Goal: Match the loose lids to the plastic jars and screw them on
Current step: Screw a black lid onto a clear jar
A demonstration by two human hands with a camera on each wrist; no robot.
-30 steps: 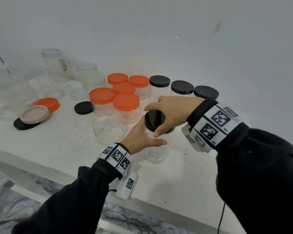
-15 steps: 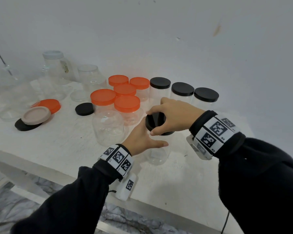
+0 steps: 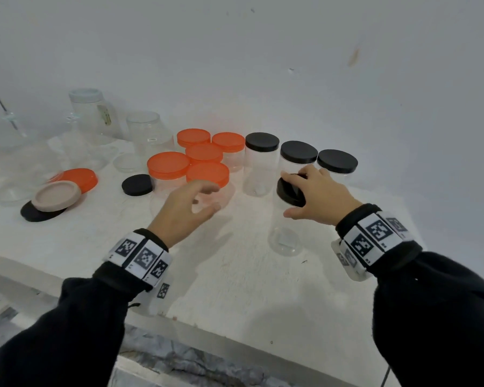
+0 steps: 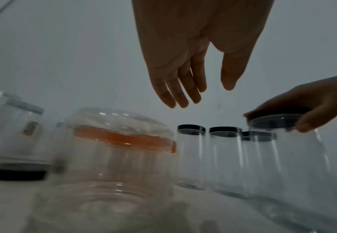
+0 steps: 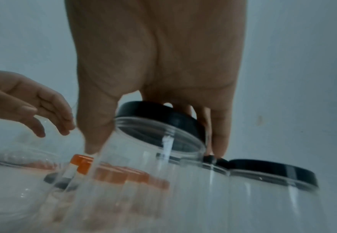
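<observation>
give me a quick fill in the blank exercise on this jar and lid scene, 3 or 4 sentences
1. The right hand grips a ____ lid on a clear jar.
2. The left hand holds ____.
3. Behind the gripped jar, ____ jars with black lids stand in a row.
4. The beige lid lies on top of a ____ lid.

Missing words: black; nothing; three; black
</observation>
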